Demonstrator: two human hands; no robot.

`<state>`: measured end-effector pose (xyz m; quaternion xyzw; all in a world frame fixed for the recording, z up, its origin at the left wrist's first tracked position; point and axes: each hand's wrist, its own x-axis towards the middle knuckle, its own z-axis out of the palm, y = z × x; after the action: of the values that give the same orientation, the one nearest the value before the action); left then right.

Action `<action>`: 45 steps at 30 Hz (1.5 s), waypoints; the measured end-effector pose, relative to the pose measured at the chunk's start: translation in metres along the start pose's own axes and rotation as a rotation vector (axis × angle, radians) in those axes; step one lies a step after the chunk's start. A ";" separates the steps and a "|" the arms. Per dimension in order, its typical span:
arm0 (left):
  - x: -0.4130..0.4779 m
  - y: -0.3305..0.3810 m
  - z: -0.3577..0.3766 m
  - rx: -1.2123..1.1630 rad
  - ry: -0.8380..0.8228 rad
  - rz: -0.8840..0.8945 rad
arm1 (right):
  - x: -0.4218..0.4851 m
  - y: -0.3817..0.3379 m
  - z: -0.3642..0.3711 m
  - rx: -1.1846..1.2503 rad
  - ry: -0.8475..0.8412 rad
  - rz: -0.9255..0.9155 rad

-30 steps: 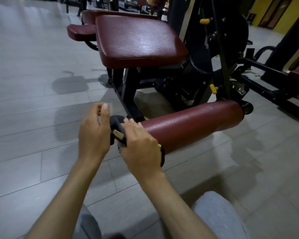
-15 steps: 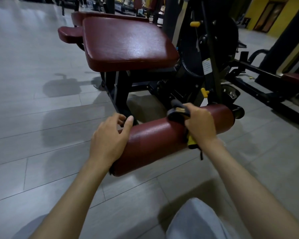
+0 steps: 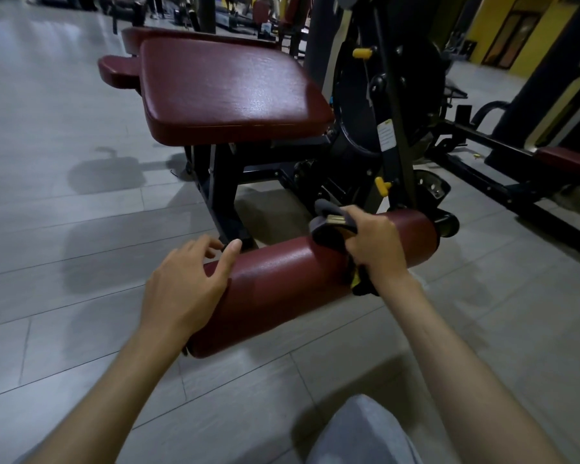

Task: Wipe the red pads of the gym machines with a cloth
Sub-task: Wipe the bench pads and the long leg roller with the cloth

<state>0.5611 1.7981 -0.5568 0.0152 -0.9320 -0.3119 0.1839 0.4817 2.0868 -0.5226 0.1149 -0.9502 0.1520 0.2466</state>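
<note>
Right hand (image 3: 375, 249) grips cloth (image 3: 327, 234) on roller pad (image 3: 282, 289); white label (image 3: 385, 135) illegible.

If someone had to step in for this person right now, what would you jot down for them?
Left hand: open, resting on the near end of the red roller pad.
Right hand: grips the dark cloth, pressed on the roller's top toward its far end.
Done: cannot tell how much is wiped; nothing shows it.
Left: probably finish the roller, then the flat seat pad and the small pad at its far left.
</note>
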 end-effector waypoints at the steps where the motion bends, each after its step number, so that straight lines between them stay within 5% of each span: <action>1: 0.000 0.001 0.000 -0.008 0.009 0.001 | 0.008 0.016 -0.004 -0.024 0.001 0.044; 9: 0.000 0.002 0.002 -0.065 0.074 -0.039 | 0.034 0.130 -0.028 -0.076 0.083 0.453; 18: -0.002 0.006 0.004 0.046 0.098 -0.018 | 0.008 0.051 -0.010 -0.055 0.060 0.093; 25: -0.004 0.006 0.003 0.100 0.079 0.021 | 0.048 -0.039 0.004 -0.241 -0.359 -0.003; 31: -0.004 0.004 -0.002 0.031 0.058 0.060 | 0.092 -0.058 0.019 -0.243 -0.720 0.182; 39: -0.003 0.002 -0.005 -0.326 0.115 -0.028 | -0.017 -0.019 -0.017 0.027 -0.131 0.028; 45: -0.004 0.004 -0.003 -0.322 0.116 -0.054 | -0.038 -0.025 0.004 0.094 0.032 0.205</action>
<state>0.5662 1.7999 -0.5531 0.0283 -0.8571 -0.4607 0.2290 0.5195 2.0680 -0.5391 0.0261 -0.9448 0.2226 0.2392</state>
